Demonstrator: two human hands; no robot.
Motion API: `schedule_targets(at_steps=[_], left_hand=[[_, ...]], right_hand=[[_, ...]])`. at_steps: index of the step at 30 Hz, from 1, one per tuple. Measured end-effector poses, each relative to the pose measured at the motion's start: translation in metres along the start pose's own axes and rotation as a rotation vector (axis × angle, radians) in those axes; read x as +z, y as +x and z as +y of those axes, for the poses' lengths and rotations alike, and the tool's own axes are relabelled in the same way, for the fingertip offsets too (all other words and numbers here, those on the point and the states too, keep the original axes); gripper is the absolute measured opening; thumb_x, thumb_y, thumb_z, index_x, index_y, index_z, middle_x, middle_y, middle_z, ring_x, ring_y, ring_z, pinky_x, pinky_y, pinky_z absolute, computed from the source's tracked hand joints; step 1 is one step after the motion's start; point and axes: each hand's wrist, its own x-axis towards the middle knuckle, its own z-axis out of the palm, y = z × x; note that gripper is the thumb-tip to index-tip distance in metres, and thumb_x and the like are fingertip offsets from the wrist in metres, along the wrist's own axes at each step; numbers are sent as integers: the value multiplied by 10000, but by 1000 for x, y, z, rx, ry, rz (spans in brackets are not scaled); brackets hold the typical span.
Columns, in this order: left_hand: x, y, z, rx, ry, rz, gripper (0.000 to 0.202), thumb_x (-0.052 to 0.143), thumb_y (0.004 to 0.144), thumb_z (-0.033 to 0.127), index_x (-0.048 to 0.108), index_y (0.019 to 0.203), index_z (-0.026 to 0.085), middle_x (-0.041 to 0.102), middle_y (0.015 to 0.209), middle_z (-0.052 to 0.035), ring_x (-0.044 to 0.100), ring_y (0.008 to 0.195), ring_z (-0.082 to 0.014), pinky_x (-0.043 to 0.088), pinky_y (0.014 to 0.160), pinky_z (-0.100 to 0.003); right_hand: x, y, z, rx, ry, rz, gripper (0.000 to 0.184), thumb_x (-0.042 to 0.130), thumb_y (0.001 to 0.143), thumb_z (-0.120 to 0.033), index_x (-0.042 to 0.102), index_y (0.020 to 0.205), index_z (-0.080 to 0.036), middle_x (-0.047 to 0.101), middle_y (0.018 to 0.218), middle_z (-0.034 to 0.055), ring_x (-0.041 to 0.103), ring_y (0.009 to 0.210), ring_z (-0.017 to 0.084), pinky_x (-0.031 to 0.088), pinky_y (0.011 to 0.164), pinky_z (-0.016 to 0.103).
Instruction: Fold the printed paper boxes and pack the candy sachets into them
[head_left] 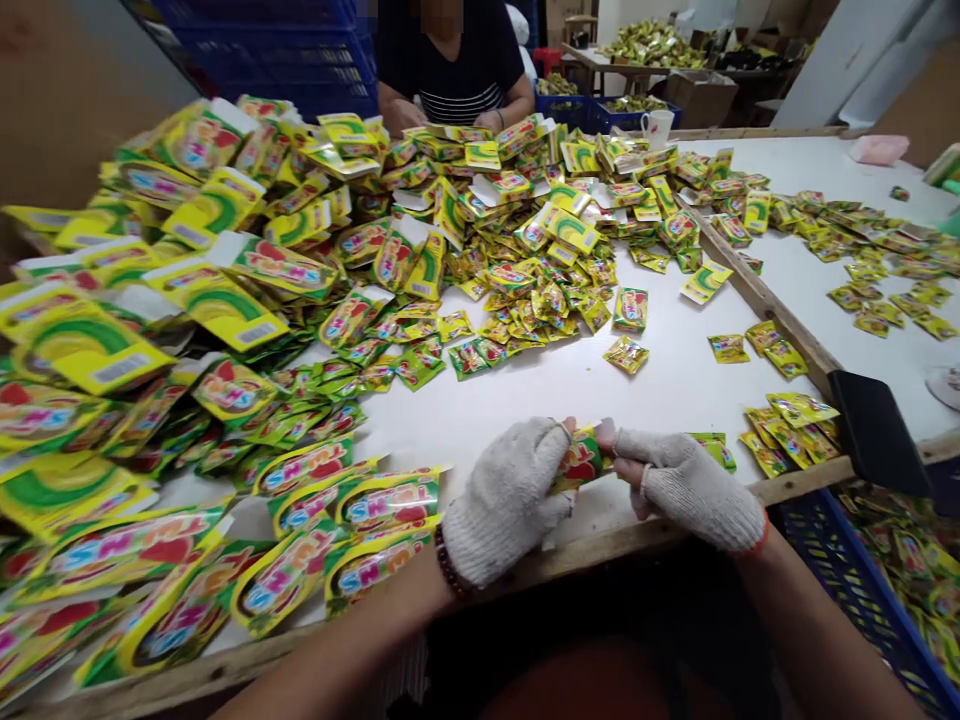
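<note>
My left hand [517, 500], in a white knit glove with bare fingertips, is closed around a small green and yellow printed box [580, 458] just above the table's front edge. A white flap stands out at the box's right end. There my right hand [686, 482], gloved the same way, has its fingertips pinched at the flap. Close to my right hand lie a green sachet [716, 450] and a cluster of yellow sachets [795, 430]. Left of my left hand, several open-flapped printed boxes [390, 497] lie in overlapping rows.
A big heap of printed boxes [225, 300] covers the table's left and back. Small sachets [540, 320] are piled mid-table. A wooden strip [757, 290] divides the right side, with a black phone [879, 430] at its near end. A blue crate [847, 560] stands below; a person [454, 80] sits opposite.
</note>
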Motion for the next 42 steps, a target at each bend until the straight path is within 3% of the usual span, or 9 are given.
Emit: schedule_targets(at_steps=[5,8,12,16,21,27,31,38,42], left_hand=[[2,-6,-2,88,-50,16,538,570,746,165,520,1281,135,650,1065,-127,616,970,-266,539,843,-384],[0,-10,-3,18,-94,-132,508,583,756,193,550,1262,165,649,1079,-115,617,980,-253,532,846,-366],[-19,-15,-13,-118,35,-403,459,650,769,315,615,1209,192,646,1104,-125,605,1014,-305,505,876,-443],[-43,-2,-21,-77,88,-412,359,712,727,487,694,948,205,641,1091,-127,595,1020,-332,481,884,-462],[-26,70,-14,8,-41,-352,246,439,926,263,658,902,153,649,957,-99,615,835,-223,476,772,-347],[30,182,-5,113,4,-295,344,463,841,78,643,1119,176,633,1174,-118,590,1052,-225,439,902,-323],[44,212,-6,81,20,-306,391,611,722,92,653,1107,143,658,1104,-172,575,1082,-320,421,930,-414],[22,172,-32,-169,-48,-241,169,630,754,241,672,885,143,691,880,-85,630,836,-221,476,711,-295],[5,115,-24,-375,-538,-100,189,604,798,325,639,825,141,667,758,-35,614,673,-154,475,593,-255]], right_hand=[[10,-9,3,47,301,-320,308,524,883,-337,664,1096,-163,597,556,-33,542,446,95,406,432,169],[10,-14,5,46,324,-336,321,546,872,-353,660,1119,-181,647,729,-3,610,544,108,442,472,176],[-24,-24,19,44,-36,65,251,527,862,-323,707,945,-170,657,758,16,597,613,140,470,563,234],[-74,-32,53,18,-538,362,162,575,785,-182,691,898,-195,664,935,64,610,874,206,458,811,291],[-88,-30,76,170,-765,362,274,628,731,-140,643,1001,-184,601,1041,90,566,872,196,408,766,279],[-75,-23,75,200,-747,373,152,646,742,-239,499,739,-199,552,784,8,497,717,159,336,629,260],[-75,-27,80,85,-700,450,178,598,809,-292,480,708,-205,531,727,-14,485,687,151,329,620,259],[-74,-29,86,62,-501,484,137,580,829,-313,613,780,-189,594,696,-8,527,686,162,379,632,266],[-58,-21,66,-30,-130,461,233,642,780,-389,651,883,-180,653,767,12,557,670,167,442,595,266]])
